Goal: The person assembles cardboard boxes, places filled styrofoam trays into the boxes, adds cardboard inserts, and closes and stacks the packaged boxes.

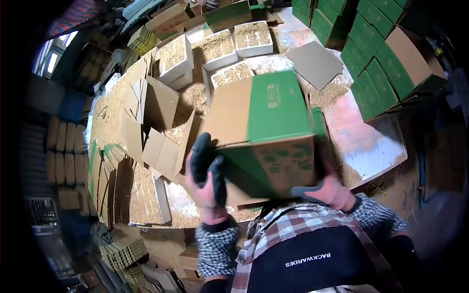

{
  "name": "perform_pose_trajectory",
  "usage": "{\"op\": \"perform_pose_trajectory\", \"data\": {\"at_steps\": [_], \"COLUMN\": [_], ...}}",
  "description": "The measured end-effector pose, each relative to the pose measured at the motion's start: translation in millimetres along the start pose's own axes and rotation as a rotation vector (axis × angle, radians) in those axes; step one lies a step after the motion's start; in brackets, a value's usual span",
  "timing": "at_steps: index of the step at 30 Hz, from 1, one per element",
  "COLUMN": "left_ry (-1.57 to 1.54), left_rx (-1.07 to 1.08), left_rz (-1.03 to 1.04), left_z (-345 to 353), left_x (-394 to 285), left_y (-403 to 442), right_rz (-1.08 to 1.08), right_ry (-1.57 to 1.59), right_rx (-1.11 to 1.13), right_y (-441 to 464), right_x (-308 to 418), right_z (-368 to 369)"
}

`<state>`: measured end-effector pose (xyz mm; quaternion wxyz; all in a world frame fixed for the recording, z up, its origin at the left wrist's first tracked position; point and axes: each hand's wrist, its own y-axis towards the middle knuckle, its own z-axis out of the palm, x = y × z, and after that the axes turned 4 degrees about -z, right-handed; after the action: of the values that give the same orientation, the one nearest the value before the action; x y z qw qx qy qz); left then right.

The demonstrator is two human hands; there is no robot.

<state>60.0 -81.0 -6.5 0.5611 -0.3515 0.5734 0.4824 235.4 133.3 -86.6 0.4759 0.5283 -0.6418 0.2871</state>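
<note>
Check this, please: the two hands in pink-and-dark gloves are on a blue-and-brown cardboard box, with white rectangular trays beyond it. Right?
Not quite: the head view shows a green and brown cardboard box, not blue. The rest is right.

White capitals [308,260] spell "BACKWARDES" on the black cloth garment [317,274] at lower centre; print [272,95] on the green-and-brown cardboard box [283,117], mid-frame, is illegible.

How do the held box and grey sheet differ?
The held box has volume; the cardboard sheet is flat. The box is green and brown with printing; the sheet looks plain greyish. Left hand and right hand grip the box; the sheet lies on the table. Both look like cardboard.
</note>
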Motion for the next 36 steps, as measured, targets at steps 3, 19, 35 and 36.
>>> {"op": "perform_pose_trajectory", "data": {"at_steps": [3,19,35,36], "left_ry": [0.759,0.843,0.753,0.701], "left_rx": [0.644,-0.187,-0.397,-0.407], "left_rz": [0.416,-0.715,-0.501,-0.478], "left_z": [7.4,-49.6,-67.5,-66.9], "left_x": [-53.4,30.0,68.9,70.5], "left_y": [28.5,-28.6,-25.7,-26.7], "right_rz": [0.482,-0.684,0.010,0.085], "right_ry": [0.782,-0.633,-0.392,-0.265], "right_rx": [0.057,0.554,0.509,0.474], "right_y": [23.3,295.3,493.6,478.7], "right_x": [8.3,-85.8,-186.4,-175.5], "right_z": [4.0,91.2,1.1,-17.0]}}
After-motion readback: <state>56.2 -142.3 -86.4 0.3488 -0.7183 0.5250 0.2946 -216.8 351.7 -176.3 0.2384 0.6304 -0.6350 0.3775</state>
